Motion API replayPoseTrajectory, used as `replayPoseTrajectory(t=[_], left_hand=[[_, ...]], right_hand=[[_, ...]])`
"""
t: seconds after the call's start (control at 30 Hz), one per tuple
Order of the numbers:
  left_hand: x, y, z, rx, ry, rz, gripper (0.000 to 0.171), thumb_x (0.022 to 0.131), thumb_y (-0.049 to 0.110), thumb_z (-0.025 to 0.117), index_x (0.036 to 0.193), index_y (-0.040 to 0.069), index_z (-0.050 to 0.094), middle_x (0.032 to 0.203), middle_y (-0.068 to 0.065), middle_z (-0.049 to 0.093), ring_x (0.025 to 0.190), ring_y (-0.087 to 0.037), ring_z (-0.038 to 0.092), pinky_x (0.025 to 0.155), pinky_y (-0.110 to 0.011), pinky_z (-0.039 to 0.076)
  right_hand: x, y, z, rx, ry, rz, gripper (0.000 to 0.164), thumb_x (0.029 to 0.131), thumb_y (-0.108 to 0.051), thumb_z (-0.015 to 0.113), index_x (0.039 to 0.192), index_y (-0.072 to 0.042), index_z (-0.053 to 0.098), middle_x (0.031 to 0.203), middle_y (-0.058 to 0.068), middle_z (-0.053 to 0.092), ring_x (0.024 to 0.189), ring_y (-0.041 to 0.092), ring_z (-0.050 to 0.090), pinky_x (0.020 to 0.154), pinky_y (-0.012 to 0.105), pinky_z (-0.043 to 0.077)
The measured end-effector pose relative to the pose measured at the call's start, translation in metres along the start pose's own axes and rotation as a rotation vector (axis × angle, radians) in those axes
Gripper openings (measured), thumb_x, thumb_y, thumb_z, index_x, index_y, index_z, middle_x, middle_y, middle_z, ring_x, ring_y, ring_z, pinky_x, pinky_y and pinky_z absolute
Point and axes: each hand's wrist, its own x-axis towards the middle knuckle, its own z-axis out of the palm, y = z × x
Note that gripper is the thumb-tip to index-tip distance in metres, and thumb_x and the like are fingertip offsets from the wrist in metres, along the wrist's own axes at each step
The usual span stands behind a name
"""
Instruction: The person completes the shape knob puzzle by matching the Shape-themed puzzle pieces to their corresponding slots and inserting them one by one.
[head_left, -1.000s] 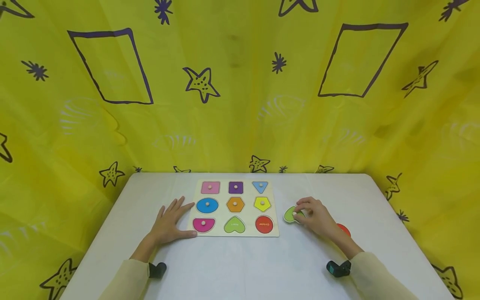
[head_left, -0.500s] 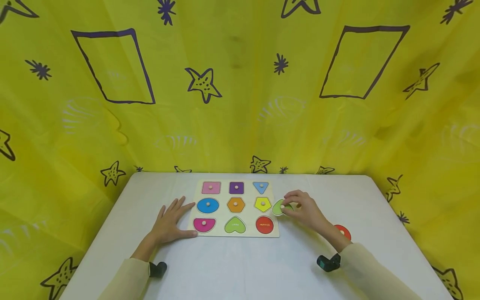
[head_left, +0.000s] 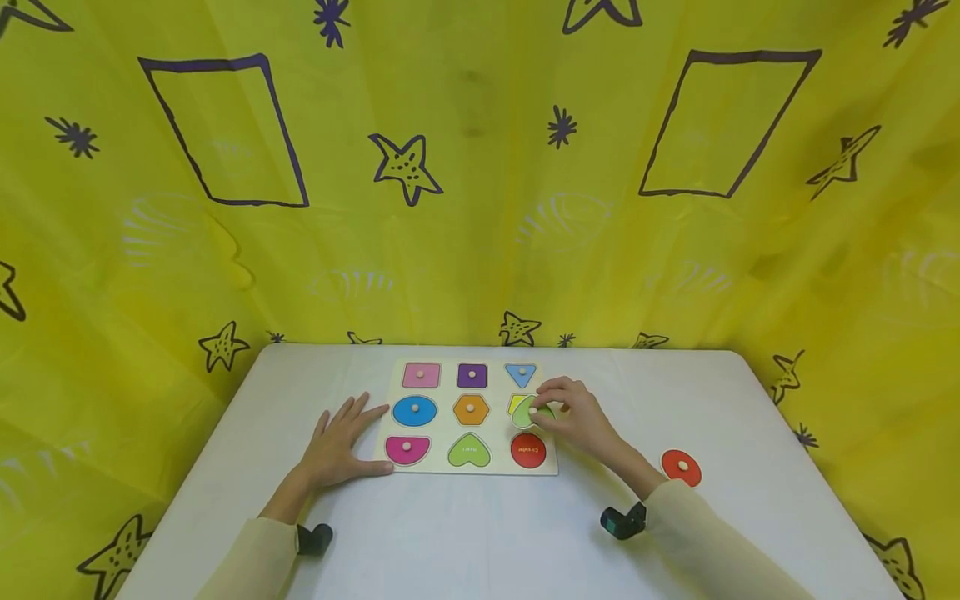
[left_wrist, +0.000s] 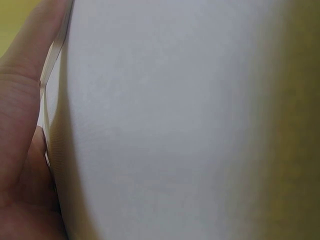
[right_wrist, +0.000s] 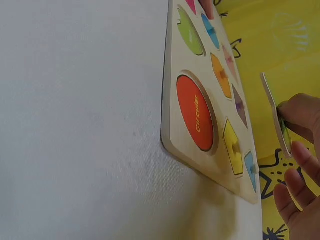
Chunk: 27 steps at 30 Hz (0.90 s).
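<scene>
A wooden shape puzzle board (head_left: pixel 498 429) lies on the white table. My right hand (head_left: pixel 576 417) pinches the knob of a green heart puzzle piece (head_left: pixel 542 411), held above the board and partly covering the yellow pentagon piece (head_left: pixel 515 403). In the right wrist view the heart piece (right_wrist: pixel 275 112) is clear of the board. My left hand (head_left: pixel 337 446) lies with spread fingers at the board's left edge, thumb and a fingertip touching it. The heart recess (head_left: pixel 469 450) and the red circular recess (head_left: pixel 528 450) show printed words and no knobs.
A red round piece (head_left: pixel 681 468) with a knob lies on the table right of the board. Other knobbed pieces sit in the board, among them a blue oval (head_left: pixel 415 411) and a purple square (head_left: pixel 472 376). A yellow curtain (head_left: pixel 480 208) hangs behind the table.
My right hand has carried the green heart piece leftward from the table on the right to over the board. The red round piece is now fully uncovered. My left hand stays put.
</scene>
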Motion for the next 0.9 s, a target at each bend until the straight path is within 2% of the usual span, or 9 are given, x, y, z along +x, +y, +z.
replayPoseTrajectory(t=[0.43,0.9], left_hand=[[0.0,0.001,0.001,0.0,0.005,0.005,0.1,0.072,0.067,0.081,0.155,0.021,0.048,0.166,-0.021,0.027,0.153,-0.048,0.015,0.118,-0.074,0.002],[0.001,-0.002,0.002,0.002,-0.003,-0.003,0.101,0.072,0.068,0.08,0.155,0.021,0.047,0.167,-0.021,0.026,0.153,-0.048,0.014,0.118,-0.074,0.001]], right_hand=[[0.003,-0.012,0.024,0.082,-0.015,0.074,0.009,0.086,-0.015,0.084,0.094,-0.018,0.081,0.12,0.004,0.066,0.113,0.024,0.053,0.089,0.044,0.054],[0.007,-0.022,0.049,0.1,-0.004,0.035,0.009,0.084,-0.013,0.084,0.09,-0.019,0.08,0.111,-0.002,0.067,0.107,0.023,0.054,0.085,0.039,0.052]])
